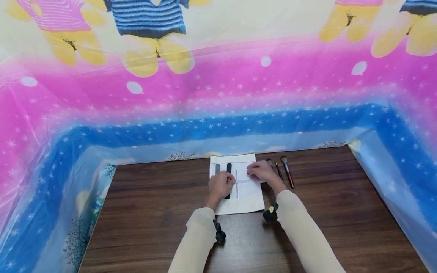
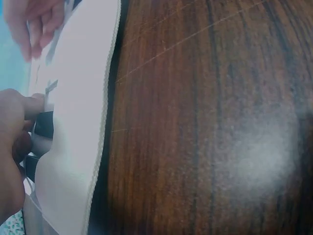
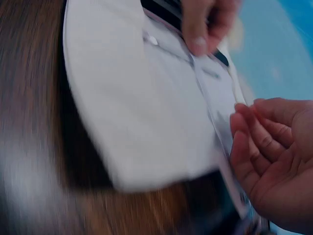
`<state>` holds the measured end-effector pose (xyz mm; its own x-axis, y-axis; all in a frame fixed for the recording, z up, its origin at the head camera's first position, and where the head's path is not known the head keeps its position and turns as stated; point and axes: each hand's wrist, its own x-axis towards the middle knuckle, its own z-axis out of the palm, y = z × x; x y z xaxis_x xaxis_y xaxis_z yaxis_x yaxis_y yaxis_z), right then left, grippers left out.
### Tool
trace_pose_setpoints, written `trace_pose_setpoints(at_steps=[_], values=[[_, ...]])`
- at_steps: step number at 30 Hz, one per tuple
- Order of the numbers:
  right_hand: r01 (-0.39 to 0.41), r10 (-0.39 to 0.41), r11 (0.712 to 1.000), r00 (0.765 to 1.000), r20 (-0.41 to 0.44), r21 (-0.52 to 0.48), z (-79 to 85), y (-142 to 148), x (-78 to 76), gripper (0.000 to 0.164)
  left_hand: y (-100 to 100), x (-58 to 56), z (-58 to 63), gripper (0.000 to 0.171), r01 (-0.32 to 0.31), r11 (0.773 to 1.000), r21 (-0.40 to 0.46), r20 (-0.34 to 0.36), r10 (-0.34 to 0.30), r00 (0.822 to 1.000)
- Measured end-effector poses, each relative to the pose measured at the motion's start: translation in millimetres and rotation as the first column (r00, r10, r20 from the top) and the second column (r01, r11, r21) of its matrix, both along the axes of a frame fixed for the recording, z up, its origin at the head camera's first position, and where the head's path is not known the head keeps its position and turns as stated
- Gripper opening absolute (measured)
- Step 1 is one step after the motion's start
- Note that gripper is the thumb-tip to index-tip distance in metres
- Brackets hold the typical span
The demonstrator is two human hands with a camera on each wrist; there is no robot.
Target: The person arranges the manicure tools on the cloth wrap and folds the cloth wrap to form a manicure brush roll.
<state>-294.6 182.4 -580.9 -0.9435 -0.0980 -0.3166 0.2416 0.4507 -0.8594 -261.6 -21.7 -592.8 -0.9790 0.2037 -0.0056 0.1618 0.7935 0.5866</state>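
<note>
A white fabric case lies spread flat on the table. A black flat strip, a grey strip and a thin metal tool sit upright along it, crossed by a pale band. My left hand is over the strips, thumb and finger pinching the band beside the metal tool. Over the case's right side hovers my right hand; in the right wrist view its fingers are loosely bent with nothing visible between them, close to the band.
Several makeup brushes lie right of the case, the nearest in view a brush with a dark red handle. The brown wooden table ends at a printed cloth hanging behind and at both sides.
</note>
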Motion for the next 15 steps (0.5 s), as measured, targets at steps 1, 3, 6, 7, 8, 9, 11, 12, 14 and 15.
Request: trace_pose_setpoints(at_steps=[1,3,6,7,8,9,11,12,14,15], values=[[0.009,-0.009,1.0,1.0,-0.015,-0.027,-0.1,8.2,1.5,0.029,0.1,0.5,-0.3,0.014,0.002,1.0,-0.001,-0.007,-0.002,1.0],[0.024,-0.028,0.997,0.998,-0.048,-0.074,0.4,26.5,4.3,0.032,0.3,1.3,-1.3,0.014,0.008,1.0,-0.003,-0.021,-0.008,1.0],[0.11,-0.121,0.987,0.988,-0.093,-0.121,3.3,55.4,8.4,0.033,0.7,1.4,-3.3,0.014,0.012,1.0,-0.006,-0.036,-0.012,0.999],[0.145,-0.158,0.982,0.981,-0.11,-0.123,4.0,64.8,9.9,0.033,0.7,1.3,-4.1,0.014,0.012,1.0,-0.008,-0.043,-0.013,0.999],[0.181,-0.195,0.977,0.972,-0.129,-0.114,4.4,73.9,11.6,0.033,0.8,1.2,-4.8,0.015,0.011,1.0,-0.013,-0.043,-0.012,0.999],[0.226,-0.238,0.97,0.96,-0.148,-0.093,4.5,82.4,13.3,0.032,0.8,1.2,-5.3,0.015,0.01,1.0,-0.014,-0.045,-0.011,0.999],[0.306,-0.304,0.952,0.935,-0.183,-0.022,3.6,97.1,17.5,0.03,0.6,1.1,-6.0,0.014,0.008,1.0,-0.014,-0.044,-0.009,0.999],[0.331,-0.321,0.943,0.926,-0.198,0.02,2.7,103.3,19.5,0.03,0.5,1.1,-6.1,0.014,0.008,1.0,-0.01,-0.044,-0.008,0.999],[0.354,-0.323,0.927,0.921,-0.218,0.121,0.6,112.8,22.9,0.03,0.3,1.1,-5.9,0.014,0.006,1.0,-0.007,-0.041,-0.006,0.999],[0.354,-0.314,0.92,0.923,-0.223,0.169,-0.8,116.2,23.9,0.03,0.4,1.1,-5.8,0.014,0.005,1.0,-0.003,-0.042,-0.005,0.999]])
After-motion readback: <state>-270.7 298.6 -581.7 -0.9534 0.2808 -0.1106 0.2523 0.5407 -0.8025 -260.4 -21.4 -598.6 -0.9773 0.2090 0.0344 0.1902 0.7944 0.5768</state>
